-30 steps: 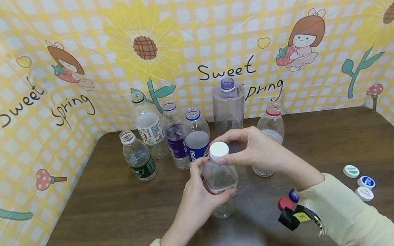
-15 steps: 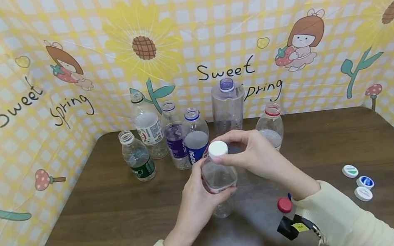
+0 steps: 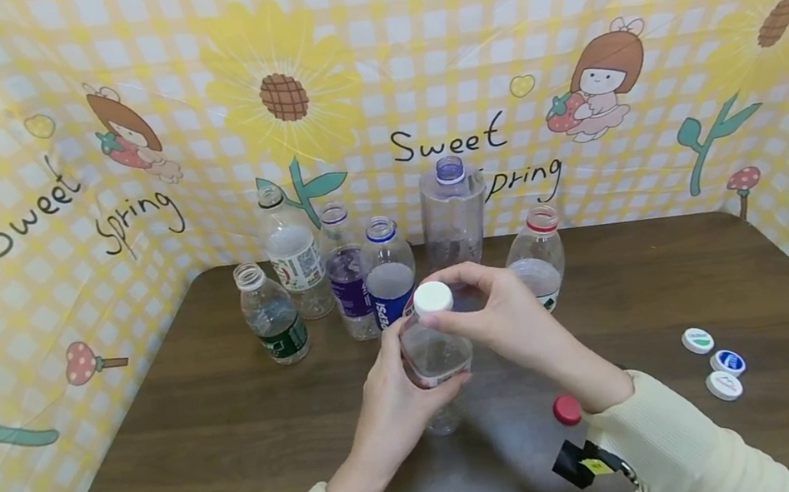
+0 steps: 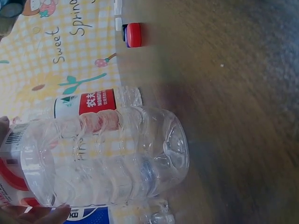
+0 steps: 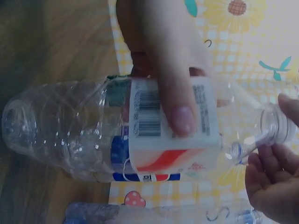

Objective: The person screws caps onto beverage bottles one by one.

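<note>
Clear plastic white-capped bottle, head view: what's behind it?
A clear plastic bottle with a blue PEPSI label and, farther back, a wide pale-purple plastic bottle. The left hand and held bottle hide the former's base; the right hand partly hides the latter's.

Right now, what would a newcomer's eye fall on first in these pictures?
Probably the white cap near the centre, pinched by the right hand atop the clear bottle that the left hand grips. Next, perhaps, the yellow flowered backdrop behind the table. Then the red cap beside the right sleeve.
</note>
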Available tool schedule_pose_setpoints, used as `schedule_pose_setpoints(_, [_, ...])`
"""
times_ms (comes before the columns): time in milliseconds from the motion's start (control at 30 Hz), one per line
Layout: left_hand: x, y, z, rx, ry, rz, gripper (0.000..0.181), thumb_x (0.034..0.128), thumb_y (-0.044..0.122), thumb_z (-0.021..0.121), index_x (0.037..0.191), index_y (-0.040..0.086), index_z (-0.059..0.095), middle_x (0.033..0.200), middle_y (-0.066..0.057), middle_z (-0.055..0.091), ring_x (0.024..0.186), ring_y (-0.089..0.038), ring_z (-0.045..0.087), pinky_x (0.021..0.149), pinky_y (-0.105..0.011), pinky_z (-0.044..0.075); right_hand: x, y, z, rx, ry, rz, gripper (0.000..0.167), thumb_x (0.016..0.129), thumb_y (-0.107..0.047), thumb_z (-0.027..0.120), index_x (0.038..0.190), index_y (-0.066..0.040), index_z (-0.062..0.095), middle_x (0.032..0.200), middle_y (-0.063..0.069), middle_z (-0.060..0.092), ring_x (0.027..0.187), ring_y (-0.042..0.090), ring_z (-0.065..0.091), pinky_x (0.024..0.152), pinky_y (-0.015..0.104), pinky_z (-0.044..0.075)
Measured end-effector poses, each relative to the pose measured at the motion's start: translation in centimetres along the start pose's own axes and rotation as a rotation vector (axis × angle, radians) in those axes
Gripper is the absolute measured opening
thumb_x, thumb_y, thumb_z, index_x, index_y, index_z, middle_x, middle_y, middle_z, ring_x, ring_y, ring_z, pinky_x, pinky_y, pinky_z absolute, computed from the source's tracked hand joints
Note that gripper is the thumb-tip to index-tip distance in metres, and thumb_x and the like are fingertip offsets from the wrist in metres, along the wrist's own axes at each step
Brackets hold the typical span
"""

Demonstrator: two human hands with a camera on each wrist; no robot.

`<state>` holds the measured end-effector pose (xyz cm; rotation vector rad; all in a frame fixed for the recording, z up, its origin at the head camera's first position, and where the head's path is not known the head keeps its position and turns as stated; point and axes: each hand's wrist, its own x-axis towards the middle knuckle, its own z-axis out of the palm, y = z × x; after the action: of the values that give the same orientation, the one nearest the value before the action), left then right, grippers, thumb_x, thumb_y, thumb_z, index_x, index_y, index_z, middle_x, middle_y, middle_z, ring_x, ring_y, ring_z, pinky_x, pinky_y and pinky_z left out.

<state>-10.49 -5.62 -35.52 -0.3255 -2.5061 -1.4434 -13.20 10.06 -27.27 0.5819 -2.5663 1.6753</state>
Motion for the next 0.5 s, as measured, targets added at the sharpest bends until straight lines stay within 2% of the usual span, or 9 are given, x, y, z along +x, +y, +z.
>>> schedule_pose_setpoints(133, [-0.04,-0.10,-0.14,-0.007,-0.025,-0.019,0.081,0.0707,0.029,0.085,0.134,0.011,0.038,0.130,-0.012,0.056,0.114,-0.027,0.059,0.093,-0.045,0.051,0.26,0.48,-0.29,0.036,-0.068,-0.033,0.036,0.084,-0.011,0.071,0.117,-0.003,0.064,0.114,0.015,0.067,0.104,0.023,0.064,0.086,0.035,0.052])
schedule_pose_setpoints(267, [-0.03,-0.19,-0.14,-0.004,-0.030,-0.015,0.081,0.0706,0.029,0.085,0.135,0.012,0.038,0.130,-0.012,0.056,0.114,-0.027,0.059,0.093,-0.045,0.051,0.38,0.61,-0.62,0.068,-0.113,-0.026,0.038,0.085,-0.013,0.071,0.120,-0.003,0.062,0.117,0.015,0.066,0.105,0.024,0.064,0.086,0.031,0.052])
schedule_pose_setpoints(400, [0.03,-0.23,-0.14,-0.005,-0.032,-0.008,0.082,0.0702,0.029,0.085,0.135,0.012,0.038,0.130,-0.012,0.056,0.113,-0.026,0.059,0.093,-0.045,0.051,0.35,0.55,-0.63,0.095,-0.107,-0.007,0.038,0.084,-0.013,0.071,0.119,-0.003,0.063,0.117,0.015,0.066,0.106,0.023,0.064,0.087,0.031,0.053])
schedule_pose_setpoints(500, [0.10,-0.19,-0.12,-0.016,-0.030,-0.008,0.082,0.0703,0.028,0.085,0.135,0.013,0.038,0.131,-0.011,0.056,0.113,-0.026,0.059,0.093,-0.045,0.051,0.26,0.32,-0.42,0.101,-0.072,0.005,0.036,0.083,-0.011,0.072,0.118,-0.004,0.064,0.115,0.014,0.068,0.106,0.023,0.065,0.087,0.031,0.053])
